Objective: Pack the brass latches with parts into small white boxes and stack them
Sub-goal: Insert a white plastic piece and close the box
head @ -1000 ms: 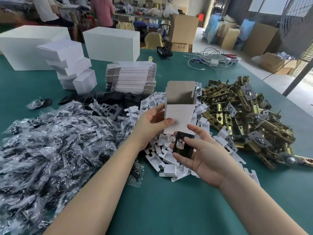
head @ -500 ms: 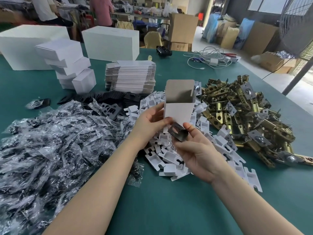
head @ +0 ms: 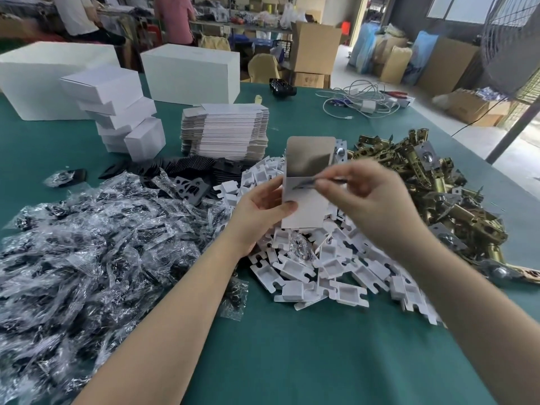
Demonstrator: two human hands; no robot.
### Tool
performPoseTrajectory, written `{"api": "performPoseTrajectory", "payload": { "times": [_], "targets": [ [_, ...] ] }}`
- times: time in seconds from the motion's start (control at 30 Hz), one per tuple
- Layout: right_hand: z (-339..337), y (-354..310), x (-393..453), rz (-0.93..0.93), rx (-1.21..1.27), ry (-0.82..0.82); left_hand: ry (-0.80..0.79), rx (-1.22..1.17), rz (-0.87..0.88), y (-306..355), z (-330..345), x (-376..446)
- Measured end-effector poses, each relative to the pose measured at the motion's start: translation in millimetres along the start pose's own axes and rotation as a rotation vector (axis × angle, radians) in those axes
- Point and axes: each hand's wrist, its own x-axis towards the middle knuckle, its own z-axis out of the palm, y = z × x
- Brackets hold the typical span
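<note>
Left hand point(head: 257, 211) gripping box point(head: 304, 200), right hand point(head: 371, 200) pinching plate point(head: 305, 184) at the mouth. Best kept flat, slid straight in.

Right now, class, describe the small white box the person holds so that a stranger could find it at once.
Start at the green table and find the heap of white plastic trays at its middle. Above that heap the left hand holds the small white box upright. Unlike the shut boxes stacked at the far left, its top flap stands open, and the right hand is at its mouth.
</note>
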Motion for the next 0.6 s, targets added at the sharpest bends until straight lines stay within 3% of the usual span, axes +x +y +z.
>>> {"api": "performPoseTrajectory", "payload": {
  "times": [0.13,0.3,0.6],
  "targets": [
    [-25,-30,44,-0.182,-0.361,-0.046,-0.001,0.051,-0.007,-1,-1,2],
    [-28,-37,76,-0.189,-0.687,-0.227,-0.012,0.058,-0.005,1,0,0],
    [-25,-47,97,-0.117,-0.897,-0.572,-0.022,0.073,0.012,-1,0,2]
  ]
}}
